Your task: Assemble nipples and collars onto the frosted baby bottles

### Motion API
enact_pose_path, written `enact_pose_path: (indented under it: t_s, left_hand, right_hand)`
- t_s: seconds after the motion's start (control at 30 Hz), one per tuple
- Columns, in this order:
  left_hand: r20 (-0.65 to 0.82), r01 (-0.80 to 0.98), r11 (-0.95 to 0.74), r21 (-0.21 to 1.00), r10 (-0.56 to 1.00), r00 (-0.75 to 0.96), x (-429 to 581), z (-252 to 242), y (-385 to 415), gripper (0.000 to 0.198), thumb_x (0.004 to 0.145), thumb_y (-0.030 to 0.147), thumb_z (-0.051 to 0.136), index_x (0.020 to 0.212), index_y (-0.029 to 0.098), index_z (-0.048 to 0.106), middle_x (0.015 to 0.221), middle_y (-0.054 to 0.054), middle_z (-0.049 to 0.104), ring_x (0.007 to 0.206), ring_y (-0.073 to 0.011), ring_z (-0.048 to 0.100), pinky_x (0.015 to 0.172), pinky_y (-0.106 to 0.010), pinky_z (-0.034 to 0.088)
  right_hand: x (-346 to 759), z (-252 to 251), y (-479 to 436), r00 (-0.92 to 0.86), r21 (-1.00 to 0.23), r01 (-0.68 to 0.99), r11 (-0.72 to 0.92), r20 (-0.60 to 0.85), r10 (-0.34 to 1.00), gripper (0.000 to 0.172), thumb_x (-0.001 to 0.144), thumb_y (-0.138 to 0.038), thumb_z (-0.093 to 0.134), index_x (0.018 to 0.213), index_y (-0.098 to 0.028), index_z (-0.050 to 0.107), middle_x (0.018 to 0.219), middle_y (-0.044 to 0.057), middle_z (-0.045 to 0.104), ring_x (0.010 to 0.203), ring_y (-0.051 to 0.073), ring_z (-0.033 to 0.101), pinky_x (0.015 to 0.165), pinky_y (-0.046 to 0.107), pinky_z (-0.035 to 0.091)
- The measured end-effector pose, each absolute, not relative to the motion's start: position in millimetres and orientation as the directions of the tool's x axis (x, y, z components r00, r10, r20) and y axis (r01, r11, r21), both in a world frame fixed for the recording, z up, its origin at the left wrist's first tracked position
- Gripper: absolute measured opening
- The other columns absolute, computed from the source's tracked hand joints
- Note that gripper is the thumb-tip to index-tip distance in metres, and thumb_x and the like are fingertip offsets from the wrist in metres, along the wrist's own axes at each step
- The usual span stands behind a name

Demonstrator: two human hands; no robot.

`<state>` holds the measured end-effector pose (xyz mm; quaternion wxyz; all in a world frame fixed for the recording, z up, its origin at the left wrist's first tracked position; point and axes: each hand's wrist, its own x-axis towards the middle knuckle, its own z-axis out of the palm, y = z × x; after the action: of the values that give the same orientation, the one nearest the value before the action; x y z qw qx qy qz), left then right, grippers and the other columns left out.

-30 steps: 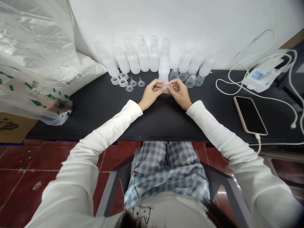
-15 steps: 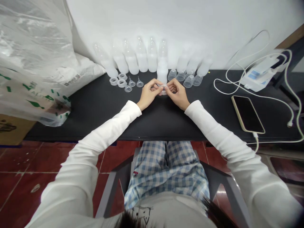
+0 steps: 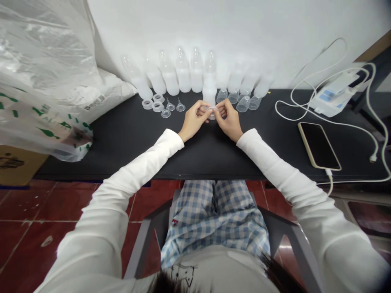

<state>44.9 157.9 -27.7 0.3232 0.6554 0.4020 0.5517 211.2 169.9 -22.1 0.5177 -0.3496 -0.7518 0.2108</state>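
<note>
My left hand (image 3: 193, 120) and my right hand (image 3: 229, 119) meet at the middle of the black table (image 3: 128, 138). Both pinch a small clear plastic ring (image 3: 211, 109) between their fingertips, just in front of a translucent bottle (image 3: 209, 91) that stands on the table. Left of my hands lie loose clear rings (image 3: 158, 106) and silicone teats (image 3: 180, 107). To the right of the bottle stand clear caps (image 3: 243, 104).
A row of several translucent bottles (image 3: 183, 75) lines the white wall. A big plastic bag (image 3: 45, 77) fills the left end of the table. A phone (image 3: 319, 145) on a cable, white cords (image 3: 308, 108) and a white device (image 3: 334, 97) lie at the right.
Both hands stay together on the clear ring and have shifted slightly toward the bottle; the fingers have worked a little around it.
</note>
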Motion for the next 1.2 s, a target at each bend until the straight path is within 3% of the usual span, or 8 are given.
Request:
enact_pose_path:
  t_s: [0.2,0.47,0.63,0.73,0.87,1.2]
  left_hand:
    - [0.482,0.142,-0.489,0.861,0.872,0.082,41.7,-28.6,158.0,0.046,0.09,0.063,0.066,0.105,0.019,0.065,0.088,-0.003,0.07,0.071,-0.0118,0.068,0.07,-0.025,0.06]
    - [0.592,0.268,-0.588,0.763,0.803,0.074,44.4,-20.6,152.3,0.046,0.091,0.066,0.062,0.099,0.021,0.064,0.093,-0.004,0.064,0.084,-0.0151,0.064,0.075,-0.026,0.055]
    - [0.57,0.226,-0.575,0.787,0.816,0.092,45.0,-24.0,155.4,0.048,0.091,0.068,0.06,0.101,0.021,0.061,0.084,-0.001,0.061,0.075,-0.0128,0.063,0.074,-0.028,0.056]
    - [0.523,0.143,-0.536,0.832,0.844,0.12,44.2,-27.2,157.4,0.054,0.086,0.072,0.064,0.104,0.021,0.061,0.088,-0.002,0.064,0.077,-0.0118,0.064,0.073,-0.025,0.057]
    - [0.497,0.102,-0.511,0.854,0.858,0.132,42.4,-30.4,159.5,0.058,0.08,0.069,0.074,0.11,0.021,0.061,0.101,-0.005,0.067,0.092,-0.0133,0.066,0.085,-0.027,0.058]
    - [0.45,0.131,-0.457,0.88,0.889,0.081,40.7,-31.7,162.2,0.045,0.081,0.055,0.08,0.102,0.021,0.058,0.092,-0.002,0.065,0.086,-0.0136,0.066,0.083,-0.03,0.058]
  right_hand:
    - [213.3,-22.9,171.6,-0.249,-0.681,0.313,0.662,0.614,0.749,0.057,0.092,-0.079,0.047,0.097,-0.022,0.056,0.077,0.001,0.058,0.068,0.014,0.056,0.068,0.032,0.056]
    - [212.9,-21.0,168.6,-0.299,-0.585,0.363,0.725,0.664,0.685,0.05,0.099,-0.072,0.04,0.1,-0.024,0.056,0.079,0.002,0.056,0.074,0.019,0.06,0.076,0.039,0.059]
    - [212.1,-22.4,168.7,-0.274,-0.572,0.356,0.738,0.691,0.668,0.051,0.1,-0.071,0.038,0.099,-0.024,0.056,0.08,0.003,0.058,0.073,0.019,0.062,0.075,0.041,0.061]
    - [214.7,-24.5,171.7,-0.257,-0.6,0.348,0.721,0.678,0.689,0.048,0.1,-0.07,0.04,0.104,-0.024,0.055,0.083,0.004,0.059,0.076,0.019,0.062,0.076,0.04,0.059]
    - [220.2,-26.9,177.8,-0.273,-0.65,0.303,0.696,0.641,0.717,0.048,0.099,-0.071,0.042,0.112,-0.026,0.053,0.09,0.004,0.061,0.082,0.02,0.062,0.077,0.04,0.059]
    - [217.3,-37.0,188.9,-0.313,-0.762,0.194,0.618,0.549,0.775,0.057,0.086,-0.081,0.055,0.105,-0.027,0.051,0.086,0.003,0.058,0.075,0.018,0.057,0.064,0.035,0.056]
